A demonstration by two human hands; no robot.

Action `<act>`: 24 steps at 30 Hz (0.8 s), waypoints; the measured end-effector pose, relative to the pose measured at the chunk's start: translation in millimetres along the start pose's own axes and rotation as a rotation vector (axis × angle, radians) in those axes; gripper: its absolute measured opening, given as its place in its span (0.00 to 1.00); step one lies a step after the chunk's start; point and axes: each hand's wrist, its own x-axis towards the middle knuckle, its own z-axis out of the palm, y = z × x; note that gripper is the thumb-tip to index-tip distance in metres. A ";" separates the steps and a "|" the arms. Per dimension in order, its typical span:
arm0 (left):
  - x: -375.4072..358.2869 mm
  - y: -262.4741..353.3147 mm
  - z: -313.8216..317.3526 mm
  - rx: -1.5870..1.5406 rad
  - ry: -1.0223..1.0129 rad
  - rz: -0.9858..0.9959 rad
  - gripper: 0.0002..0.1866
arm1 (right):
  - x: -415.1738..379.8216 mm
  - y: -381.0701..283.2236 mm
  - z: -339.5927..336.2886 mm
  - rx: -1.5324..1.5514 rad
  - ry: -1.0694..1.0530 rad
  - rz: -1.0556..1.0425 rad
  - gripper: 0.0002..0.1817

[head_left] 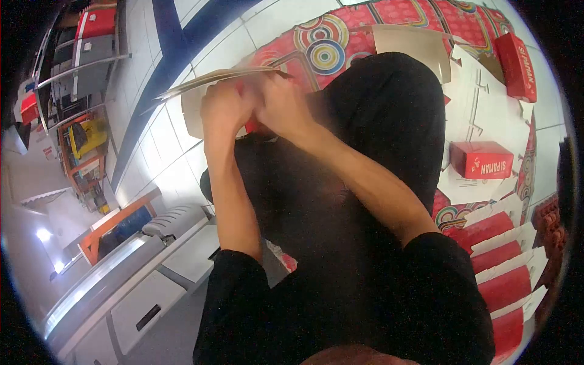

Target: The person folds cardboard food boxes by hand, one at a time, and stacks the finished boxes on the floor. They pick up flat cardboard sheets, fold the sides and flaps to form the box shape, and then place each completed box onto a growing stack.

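Both hands are close together over my lap, at a thin cardboard box blank [193, 114] with a pale inner side and bits of red showing. My left hand [228, 106] is closed on its near side, fingers bent. Beside it my right hand [283, 108] is also closed on the card, with its fingertips partly hidden and slightly blurred. A flat edge of the card stretches out to the left above my left hand. The exact fold under my fingers cannot be made out.
Red "SI PAMAN" boxes [480, 160] lie at the right on a large white card sheet [480, 112]. Several red-and-white box blanks [502, 261] lie at lower right. A patterned red mat [389, 15] covers the tiles ahead; a grey cabinet [146, 310] stands lower left.
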 end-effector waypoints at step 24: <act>-56.9 -42.1 1.8 -0.470 -0.166 0.051 0.24 | 13.9 205.1 -300.9 -0.568 -0.504 0.140 0.16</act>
